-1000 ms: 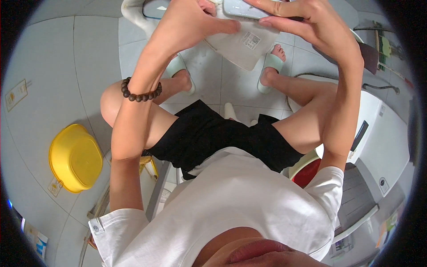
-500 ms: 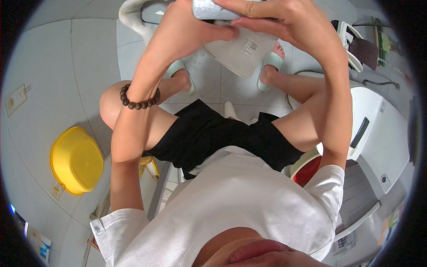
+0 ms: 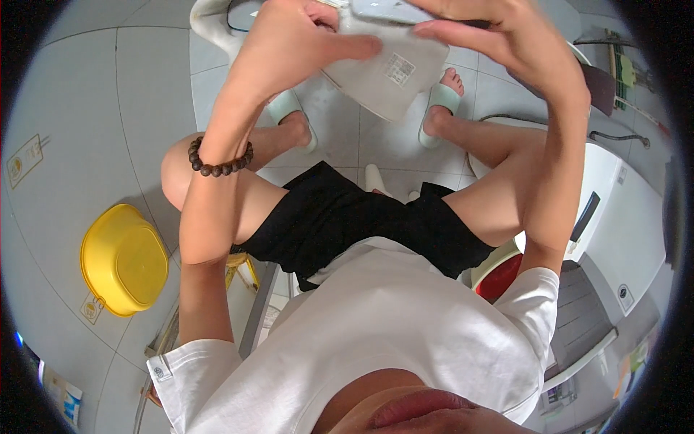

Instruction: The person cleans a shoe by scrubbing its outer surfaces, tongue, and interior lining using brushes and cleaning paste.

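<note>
A frosted, whitish plastic bag (image 3: pixel 372 88) with a square code label hangs between my two hands, over the floor between my feet. My left hand (image 3: pixel 300 47), wearing a dark bead bracelet (image 3: pixel 220 159) on the wrist, pinches the bag near its top left, thumb lying across the front. At the bag's upper edge lies a smooth, pale blue-grey flat piece (image 3: pixel 390 10), cut off by the frame's top; its kind cannot be made out. My right hand (image 3: pixel 491 32) is closed on the right side of this piece, thumb below it by the bag. Its other fingers are partly out of frame.
A yellow plastic basin (image 3: pixel 123 260) leans at the left. To the right stands a white appliance-like unit (image 3: pixel 622 217) with a dark handle, and a red basin (image 3: pixel 500 276) sits near my right thigh. My slippered feet (image 3: pixel 441 108) rest on grey tiles (image 3: pixel 354 137). A white curved object (image 3: pixel 210 29) stands ahead.
My hands have drawn a little apart, the right one moving rightward. The pale piece has shifted up and right, and more of the bag's upper part shows.
</note>
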{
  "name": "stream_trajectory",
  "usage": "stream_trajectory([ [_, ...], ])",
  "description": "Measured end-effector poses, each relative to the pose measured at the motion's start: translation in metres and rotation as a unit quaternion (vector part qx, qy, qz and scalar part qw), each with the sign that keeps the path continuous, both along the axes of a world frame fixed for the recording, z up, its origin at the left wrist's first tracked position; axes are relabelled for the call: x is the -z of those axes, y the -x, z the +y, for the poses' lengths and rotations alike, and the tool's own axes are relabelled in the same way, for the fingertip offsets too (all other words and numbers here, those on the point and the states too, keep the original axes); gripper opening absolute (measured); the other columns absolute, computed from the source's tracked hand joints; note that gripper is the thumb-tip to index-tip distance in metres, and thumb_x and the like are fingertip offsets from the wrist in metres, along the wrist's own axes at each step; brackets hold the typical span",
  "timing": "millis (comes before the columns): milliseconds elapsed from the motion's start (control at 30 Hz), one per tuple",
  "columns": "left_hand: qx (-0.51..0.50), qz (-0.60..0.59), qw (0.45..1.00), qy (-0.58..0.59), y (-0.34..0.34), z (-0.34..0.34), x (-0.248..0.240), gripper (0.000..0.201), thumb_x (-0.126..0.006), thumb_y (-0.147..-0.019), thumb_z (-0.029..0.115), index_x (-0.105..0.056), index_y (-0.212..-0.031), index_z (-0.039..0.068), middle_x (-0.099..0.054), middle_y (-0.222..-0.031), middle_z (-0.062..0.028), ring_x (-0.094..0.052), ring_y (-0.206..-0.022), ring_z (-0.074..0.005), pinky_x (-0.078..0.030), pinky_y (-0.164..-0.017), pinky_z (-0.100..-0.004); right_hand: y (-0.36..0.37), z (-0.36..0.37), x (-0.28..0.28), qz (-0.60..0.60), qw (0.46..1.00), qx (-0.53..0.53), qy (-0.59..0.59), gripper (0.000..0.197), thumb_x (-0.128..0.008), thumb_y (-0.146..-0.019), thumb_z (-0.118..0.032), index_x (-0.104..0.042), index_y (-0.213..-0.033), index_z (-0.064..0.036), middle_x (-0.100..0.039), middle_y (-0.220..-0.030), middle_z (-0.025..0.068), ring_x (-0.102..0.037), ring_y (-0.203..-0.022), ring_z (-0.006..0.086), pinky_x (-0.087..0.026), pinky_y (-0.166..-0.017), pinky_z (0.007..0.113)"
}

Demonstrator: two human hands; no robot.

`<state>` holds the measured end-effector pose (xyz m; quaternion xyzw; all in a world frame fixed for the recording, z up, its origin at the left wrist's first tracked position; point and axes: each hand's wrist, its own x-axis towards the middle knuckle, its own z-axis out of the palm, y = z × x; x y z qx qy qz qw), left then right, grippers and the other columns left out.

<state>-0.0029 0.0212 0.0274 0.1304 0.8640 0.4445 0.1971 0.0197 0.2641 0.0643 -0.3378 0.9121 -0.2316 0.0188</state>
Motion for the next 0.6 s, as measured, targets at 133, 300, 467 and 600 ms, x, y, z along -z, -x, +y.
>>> stream_trajectory([
  [133, 0.038, -0.077, 0.995, -0.058, 0.0, -0.001, 0.0, 0.018, -0.086, -0.075, 0.008, -0.073, -0.085, 0.001, -0.069, -0.074, 0.0011, -0.057, -0.067, -0.0062, -0.046, -0.059, -0.0249, -0.002, -0.01, 0.009, 0.022, 1.0, 0.003, 0.004, 0.041, -0.078, -0.088, -0.023, -0.074, -0.128, -0.0149, -0.052, -0.063, 0.009, -0.049, -0.053, 0.0199, -0.038, -0.049, 0.036],
  [300, -0.026, 0.074, 0.997, -0.024, -0.007, 0.01, 0.005, 0.016, -0.086, -0.076, 0.009, -0.072, -0.079, 0.001, -0.064, -0.068, 0.004, -0.052, -0.062, -0.0043, -0.041, -0.055, -0.0236, -0.003, -0.009, -0.001, -0.046, 0.998, 0.029, 0.013, 0.04, -0.08, -0.086, -0.024, -0.075, -0.125, -0.0149, -0.052, -0.064, 0.0078, -0.048, -0.051, 0.0187, -0.037, -0.049, 0.035],
  [467, 0.05, -0.067, 0.996, 0.028, 0.004, -0.003, -0.003, 0.016, -0.085, -0.076, 0.008, -0.073, -0.083, 0.0, -0.066, -0.071, 0.003, -0.055, -0.065, -0.0048, -0.044, -0.057, -0.0236, 0.0, 0.002, -0.007, -0.029, 0.999, 0.015, -0.019, 0.04, -0.08, -0.086, -0.025, -0.076, -0.125, -0.0154, -0.052, -0.064, 0.0073, -0.046, -0.051, 0.0179, -0.035, -0.048, 0.036],
  [600, -0.025, 0.002, 0.997, -0.075, -0.017, 0.023, -0.003, 0.026, -0.086, -0.075, 0.01, -0.064, -0.065, 0.002, -0.057, -0.06, 0.0052, -0.044, -0.056, -0.0043, -0.036, -0.051, -0.0252, -0.002, -0.006, 0.014, 0.049, 0.999, 0.008, 0.013, 0.038, -0.082, -0.086, -0.027, -0.077, -0.122, -0.0166, -0.053, -0.061, 0.0075, -0.045, -0.05, 0.017, -0.034, -0.047, 0.035],
])
